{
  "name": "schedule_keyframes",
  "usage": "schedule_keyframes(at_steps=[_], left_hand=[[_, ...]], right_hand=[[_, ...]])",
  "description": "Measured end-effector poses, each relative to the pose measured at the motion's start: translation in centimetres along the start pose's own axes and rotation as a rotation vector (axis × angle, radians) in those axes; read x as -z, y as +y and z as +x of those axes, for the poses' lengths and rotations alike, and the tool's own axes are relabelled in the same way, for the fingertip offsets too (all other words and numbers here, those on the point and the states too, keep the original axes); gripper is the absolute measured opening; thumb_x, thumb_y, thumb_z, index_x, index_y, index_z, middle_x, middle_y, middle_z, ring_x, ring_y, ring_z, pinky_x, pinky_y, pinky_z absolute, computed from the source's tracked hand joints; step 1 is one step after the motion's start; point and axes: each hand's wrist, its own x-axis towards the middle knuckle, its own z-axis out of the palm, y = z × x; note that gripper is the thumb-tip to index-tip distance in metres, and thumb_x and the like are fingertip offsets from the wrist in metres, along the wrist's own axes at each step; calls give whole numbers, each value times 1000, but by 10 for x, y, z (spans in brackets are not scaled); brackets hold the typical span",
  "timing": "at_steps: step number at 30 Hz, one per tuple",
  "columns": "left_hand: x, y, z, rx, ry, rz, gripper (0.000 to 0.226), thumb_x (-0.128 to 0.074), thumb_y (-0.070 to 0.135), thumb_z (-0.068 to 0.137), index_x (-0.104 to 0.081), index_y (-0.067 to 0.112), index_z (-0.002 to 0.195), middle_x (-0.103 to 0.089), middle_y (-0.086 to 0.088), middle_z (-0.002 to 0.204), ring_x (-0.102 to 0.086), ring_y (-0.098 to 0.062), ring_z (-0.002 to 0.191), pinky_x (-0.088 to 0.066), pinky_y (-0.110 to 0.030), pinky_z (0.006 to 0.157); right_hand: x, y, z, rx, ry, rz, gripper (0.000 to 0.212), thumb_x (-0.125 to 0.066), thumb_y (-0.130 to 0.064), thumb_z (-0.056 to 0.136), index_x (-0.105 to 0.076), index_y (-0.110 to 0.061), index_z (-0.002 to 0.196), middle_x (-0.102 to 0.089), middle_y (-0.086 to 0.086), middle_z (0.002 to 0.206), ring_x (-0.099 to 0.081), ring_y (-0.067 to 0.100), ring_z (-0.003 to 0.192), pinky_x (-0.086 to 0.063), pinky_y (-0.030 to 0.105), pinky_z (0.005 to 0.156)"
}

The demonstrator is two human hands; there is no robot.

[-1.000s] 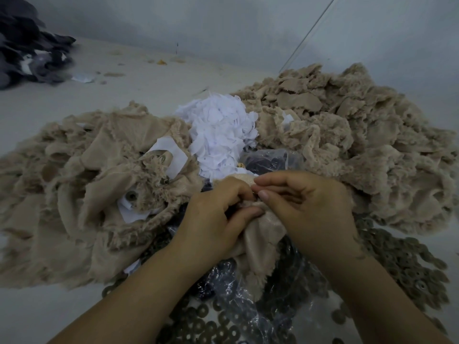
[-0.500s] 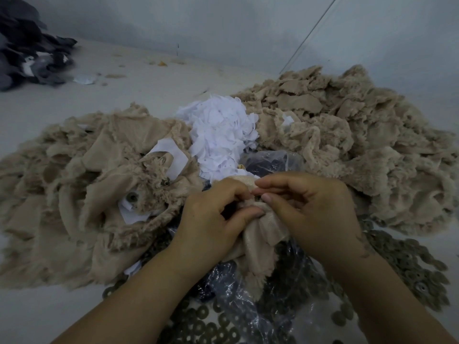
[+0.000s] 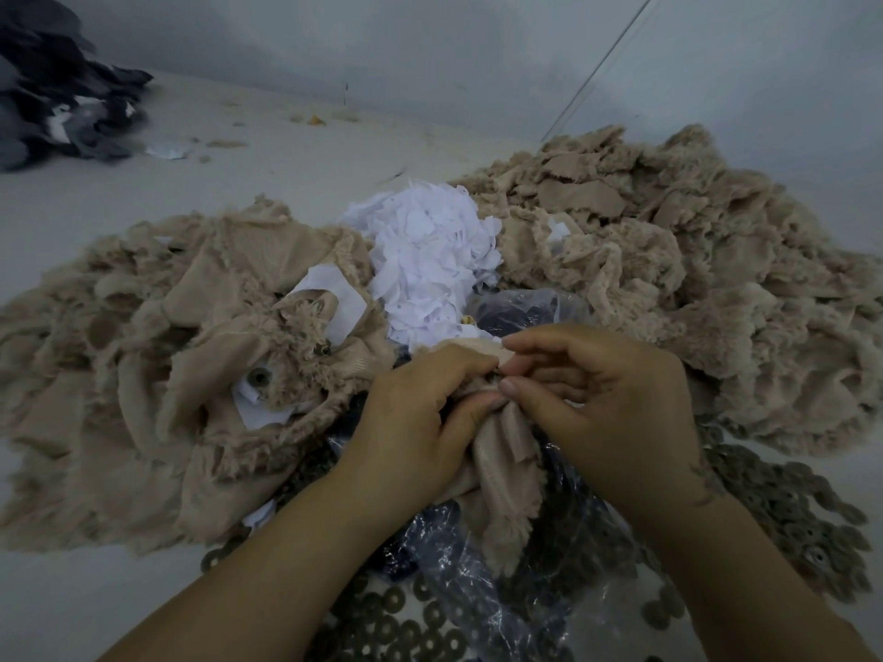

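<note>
A beige fabric piece (image 3: 501, 475) with frayed edges hangs between my two hands at the middle of the view. My left hand (image 3: 420, 422) grips its upper part, thumb pressed against the cloth. My right hand (image 3: 607, 408) pinches the same spot from the right, thumb and fingertips meeting the left hand's. A small dark item sits at the pinch point, too hidden to name.
Beige fabric heaps lie left (image 3: 157, 375) and right (image 3: 693, 289). White paper scraps (image 3: 430, 260) are piled between them. A clear plastic bag (image 3: 478, 599) with dark pieces and several ring-shaped washers (image 3: 788, 508) lie below my hands. Dark cloth (image 3: 57, 107) sits far left.
Nearly nothing has changed. My hands stay together on the fabric piece, and the right fingers have shifted slightly at the pinch point.
</note>
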Motion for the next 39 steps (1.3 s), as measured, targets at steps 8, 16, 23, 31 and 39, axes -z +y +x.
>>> schedule_keyframes(at_steps=[8, 16, 23, 31, 39], left_hand=[[0, 0, -1, -69, 15, -8, 23, -65, 10, 91, -68, 1, 112, -71, -4, 106, -64, -9, 97, -46, -14, 87], [4, 4, 0, -63, 53, -12, 26, -64, 14, 89, -71, -2, 109, -72, -4, 106, -65, -8, 98, -46, -12, 89], [1, 6, -1, -99, 63, 7, 26, -64, 10, 87, -70, -8, 106, -73, -10, 104, -66, -10, 96, -46, -12, 90], [2, 12, -2, -133, 124, 63, 18, -63, 10, 86, -73, -5, 83, -73, -9, 80, -60, -6, 73, -41, -3, 80], [-4, 6, 2, -182, 171, 126, 16, -67, 5, 84, -72, -8, 93, -73, -14, 95, -63, -15, 95, -45, -13, 96]], right_hand=[[-1, 4, 0, -89, -85, 236, 30, -70, -12, 81, -69, -23, 109, -69, -6, 94, -69, 13, 91, -56, 23, 79], [-4, 3, -1, -118, -48, 376, 30, -73, -12, 79, -68, -31, 101, -72, -4, 91, -71, 13, 87, -57, 22, 77], [-10, 7, -4, -127, -65, 446, 28, -70, -9, 83, -67, -29, 104, -67, -6, 90, -68, 14, 83, -56, 25, 77], [-15, 3, -7, -92, -16, 361, 23, -64, -24, 88, -67, -30, 109, -66, -7, 83, -61, 18, 64, -54, 27, 61], [8, 6, 5, -335, 129, -58, 31, -61, -53, 89, -65, -29, 70, -66, -9, 62, -59, 4, 53, -44, 14, 49]])
